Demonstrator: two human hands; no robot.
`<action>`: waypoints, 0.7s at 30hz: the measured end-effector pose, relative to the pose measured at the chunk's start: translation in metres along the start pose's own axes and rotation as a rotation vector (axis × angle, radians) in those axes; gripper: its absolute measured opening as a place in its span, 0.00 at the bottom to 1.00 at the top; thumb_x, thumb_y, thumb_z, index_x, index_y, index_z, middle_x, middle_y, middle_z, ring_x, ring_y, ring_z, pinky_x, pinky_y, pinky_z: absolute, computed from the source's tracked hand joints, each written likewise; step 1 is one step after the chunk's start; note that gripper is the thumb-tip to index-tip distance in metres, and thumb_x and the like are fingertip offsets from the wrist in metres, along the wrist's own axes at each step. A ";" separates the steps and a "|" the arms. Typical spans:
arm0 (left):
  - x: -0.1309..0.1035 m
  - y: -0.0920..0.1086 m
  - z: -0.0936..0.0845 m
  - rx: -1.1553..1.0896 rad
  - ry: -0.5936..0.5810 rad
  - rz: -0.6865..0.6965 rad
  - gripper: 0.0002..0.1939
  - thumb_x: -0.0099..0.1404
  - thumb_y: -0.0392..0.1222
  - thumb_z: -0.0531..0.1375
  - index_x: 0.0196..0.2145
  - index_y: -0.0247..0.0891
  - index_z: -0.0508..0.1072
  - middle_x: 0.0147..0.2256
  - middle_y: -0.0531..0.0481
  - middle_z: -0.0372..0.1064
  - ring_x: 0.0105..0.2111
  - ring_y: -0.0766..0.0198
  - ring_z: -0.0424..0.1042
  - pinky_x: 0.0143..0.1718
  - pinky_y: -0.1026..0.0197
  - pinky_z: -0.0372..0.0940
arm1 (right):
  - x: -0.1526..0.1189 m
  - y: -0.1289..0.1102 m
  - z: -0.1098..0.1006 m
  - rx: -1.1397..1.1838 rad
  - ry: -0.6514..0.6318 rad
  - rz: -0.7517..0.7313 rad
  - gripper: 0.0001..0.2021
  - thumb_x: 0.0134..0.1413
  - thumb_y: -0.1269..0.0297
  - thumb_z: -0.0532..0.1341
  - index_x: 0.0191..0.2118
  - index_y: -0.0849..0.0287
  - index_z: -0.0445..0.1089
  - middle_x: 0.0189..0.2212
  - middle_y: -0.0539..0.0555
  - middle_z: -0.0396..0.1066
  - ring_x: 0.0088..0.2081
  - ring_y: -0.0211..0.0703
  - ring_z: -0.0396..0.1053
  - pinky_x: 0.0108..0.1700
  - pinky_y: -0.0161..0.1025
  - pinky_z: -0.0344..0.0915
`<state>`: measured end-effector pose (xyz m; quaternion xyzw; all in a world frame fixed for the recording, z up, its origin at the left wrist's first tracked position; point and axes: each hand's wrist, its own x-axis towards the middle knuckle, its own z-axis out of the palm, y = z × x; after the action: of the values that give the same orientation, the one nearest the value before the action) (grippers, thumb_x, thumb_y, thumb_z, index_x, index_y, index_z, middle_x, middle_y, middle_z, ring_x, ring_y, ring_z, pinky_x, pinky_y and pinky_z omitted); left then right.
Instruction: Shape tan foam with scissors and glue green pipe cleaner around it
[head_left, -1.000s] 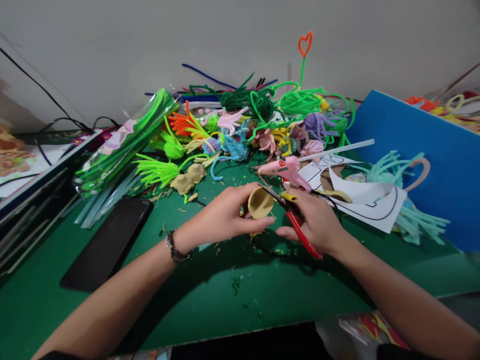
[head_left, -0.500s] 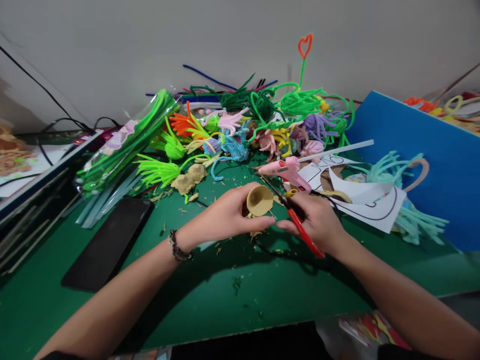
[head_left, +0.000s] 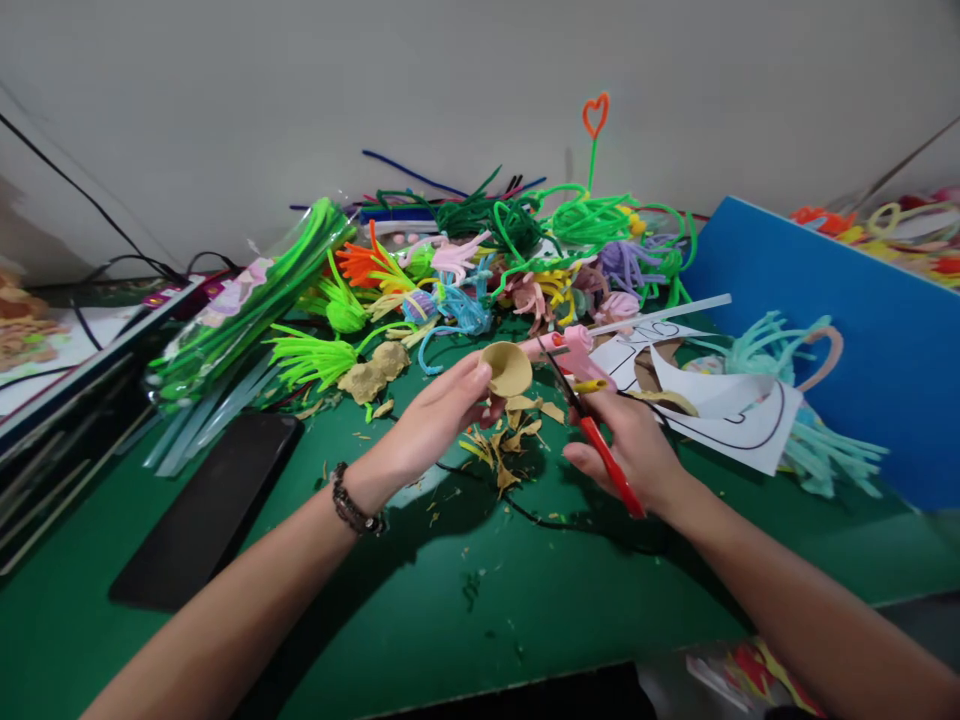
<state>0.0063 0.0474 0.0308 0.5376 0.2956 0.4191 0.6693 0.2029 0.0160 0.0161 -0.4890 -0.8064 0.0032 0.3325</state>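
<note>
A small tan cup (head_left: pixel 507 370), like a piece cut from an egg carton, is pinched at its rim by my left hand (head_left: pixel 450 410). Its hollow side faces me. My right hand (head_left: pixel 626 445) grips red-handled scissors (head_left: pixel 604 450), whose blades point up and left beside the cup without touching it. Tan trimmings (head_left: pixel 510 445) lie in a heap on the green table (head_left: pixel 450 620) beneath the cup. Just behind the scissors is a pink glue gun (head_left: pixel 574 350) with a clear glue stick (head_left: pixel 660 315) in its back end.
A black phone (head_left: pixel 210 510) lies at left, near a bag of green pipe cleaners (head_left: pixel 262 300). Colourful pipe-cleaner bundles (head_left: pixel 457 300) fill the back. A blue board (head_left: pixel 832 340) leans at right, near cut white paper (head_left: pixel 750 420). A black cord (head_left: pixel 540 518) runs under my hands.
The cup in my left hand has moved slightly up and left, away from my right hand, and my left grip has shifted to its rim. More trimmings show below. The scissors stay in my right hand.
</note>
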 end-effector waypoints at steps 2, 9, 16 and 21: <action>0.000 0.002 -0.001 -0.035 -0.074 0.033 0.16 0.58 0.48 0.58 0.43 0.38 0.69 0.30 0.52 0.62 0.26 0.71 0.59 0.27 0.67 0.59 | -0.001 0.001 0.002 -0.021 -0.040 -0.007 0.30 0.48 0.34 0.37 0.28 0.58 0.58 0.19 0.53 0.63 0.19 0.41 0.60 0.20 0.36 0.53; -0.001 0.010 0.002 0.102 -0.156 0.074 0.19 0.53 0.41 0.63 0.44 0.36 0.66 0.37 0.49 0.69 0.37 0.64 0.69 0.39 0.63 0.63 | -0.003 0.002 0.006 0.008 -0.075 -0.006 0.33 0.48 0.34 0.35 0.36 0.60 0.60 0.22 0.56 0.66 0.22 0.44 0.63 0.22 0.39 0.58; -0.004 0.004 0.002 0.342 -0.178 0.238 0.16 0.58 0.38 0.58 0.44 0.38 0.60 0.43 0.47 0.66 0.42 0.65 0.68 0.44 0.63 0.64 | -0.004 0.003 0.004 -0.005 -0.105 0.008 0.33 0.48 0.34 0.36 0.36 0.60 0.60 0.25 0.58 0.67 0.27 0.48 0.67 0.26 0.41 0.61; -0.004 0.002 0.000 0.622 -0.150 0.386 0.16 0.61 0.39 0.56 0.46 0.40 0.57 0.45 0.46 0.66 0.42 0.64 0.69 0.43 0.61 0.64 | -0.003 0.003 0.004 -0.003 -0.117 0.009 0.34 0.47 0.33 0.36 0.35 0.59 0.61 0.24 0.57 0.68 0.25 0.47 0.66 0.29 0.44 0.63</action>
<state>0.0039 0.0436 0.0328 0.7904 0.2520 0.3872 0.4023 0.2036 0.0162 0.0104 -0.4920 -0.8223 0.0318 0.2841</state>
